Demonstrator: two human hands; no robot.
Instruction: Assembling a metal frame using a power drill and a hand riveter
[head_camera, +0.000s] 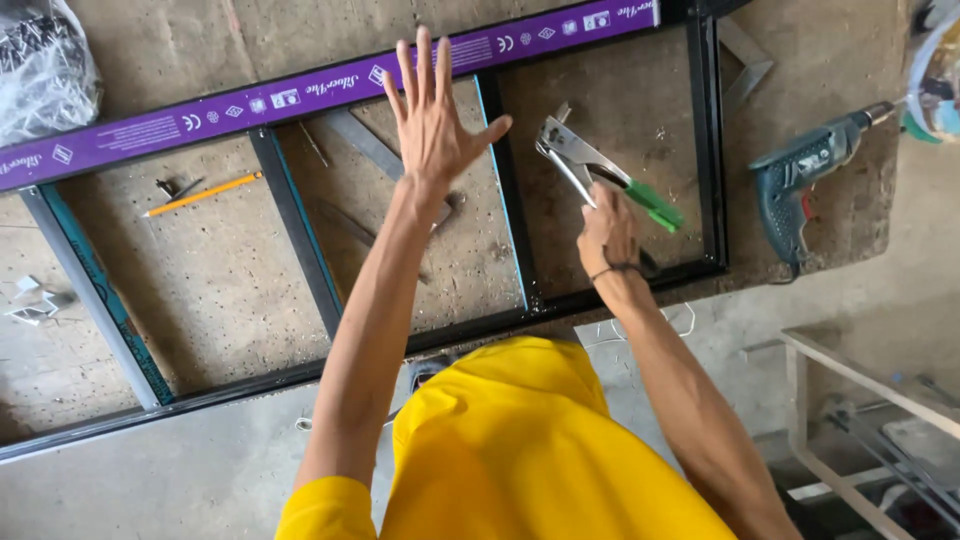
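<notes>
Head view: left hand (432, 120) fingers spread wide over frame (300, 235); right hand (607, 232) grips green-handled pliers (600, 170).

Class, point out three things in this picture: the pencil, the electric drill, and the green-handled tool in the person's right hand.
pencil (203, 193), head view, middle of its yellow shaft.
electric drill (800, 172), head view, its blue-green body.
green-handled tool (652, 204), head view, its green handle.

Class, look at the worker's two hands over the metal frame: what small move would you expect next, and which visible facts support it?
Probably the left hand, now spread open in the air above the frame, comes down to steady the black upright bar. The right hand already holds the green-handled pliers just right of that bar, metal head pointing toward it, so bracing the frame first seems likely.
</notes>
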